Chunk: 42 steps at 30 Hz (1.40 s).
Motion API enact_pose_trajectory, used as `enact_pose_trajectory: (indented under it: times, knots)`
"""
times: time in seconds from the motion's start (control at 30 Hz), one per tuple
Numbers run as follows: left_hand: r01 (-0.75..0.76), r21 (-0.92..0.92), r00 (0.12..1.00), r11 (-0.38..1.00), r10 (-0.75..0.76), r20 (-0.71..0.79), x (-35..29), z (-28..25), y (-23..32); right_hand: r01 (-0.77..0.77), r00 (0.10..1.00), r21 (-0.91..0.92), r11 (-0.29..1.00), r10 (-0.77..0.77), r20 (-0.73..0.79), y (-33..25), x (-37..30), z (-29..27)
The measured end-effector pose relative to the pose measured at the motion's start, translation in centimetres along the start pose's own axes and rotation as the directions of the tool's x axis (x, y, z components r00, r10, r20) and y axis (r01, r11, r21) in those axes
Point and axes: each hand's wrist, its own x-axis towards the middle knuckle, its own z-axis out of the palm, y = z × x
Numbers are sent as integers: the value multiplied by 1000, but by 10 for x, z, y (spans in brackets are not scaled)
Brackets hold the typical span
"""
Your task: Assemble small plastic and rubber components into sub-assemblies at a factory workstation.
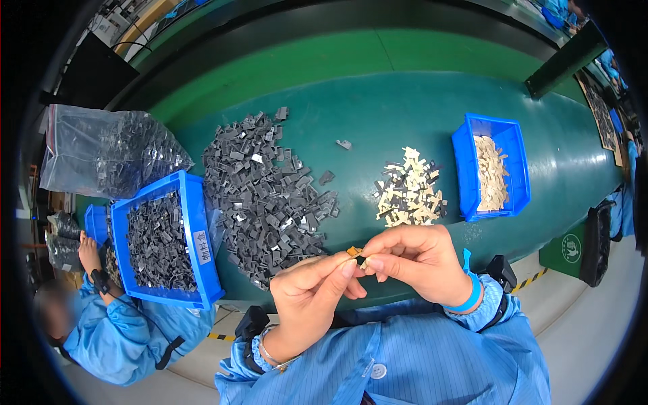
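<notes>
Black and cream, the tiny part (361,261) pinched by left hand (308,291) and right hand (420,264) fingers, nearer me than the pale pile (409,190), likely needs gentle, steady holding.

I can't make out the shape of the small piece (354,252); the fingers (341,275) of the left hand (297,297) and right hand (425,266) cover most of it. On the left, the cloudy plastic bag (128,155) blurs its dark contents, and the co-worker's head (54,310) is a smudge. The near blue smock (432,364) is cut off below.
</notes>
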Motion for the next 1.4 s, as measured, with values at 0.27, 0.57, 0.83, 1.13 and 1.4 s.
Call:
enact_pose_trajectory:
  times: [0.27,0.57,0.83,1.13,1.4]
  knots:
    - [-132,237,991,963,119,66,4,-1,5,60,998,-20,998,-60,-5,1,1,2]
    - [-61,205,997,977,49,66,3,-1,4,46,999,-101,994,-44,23,-1,0,-1]
    - [-157,202,987,967,156,22,5,-2,8,53,997,-84,995,-49,52,1,1,0]
    - [-195,164,973,967,211,-91,4,-2,-1,-12,999,34,999,10,34,6,5,5]
    - [-272,179,960,945,281,-24,5,-3,-7,6,1000,66,998,-5,-6,8,4,8]
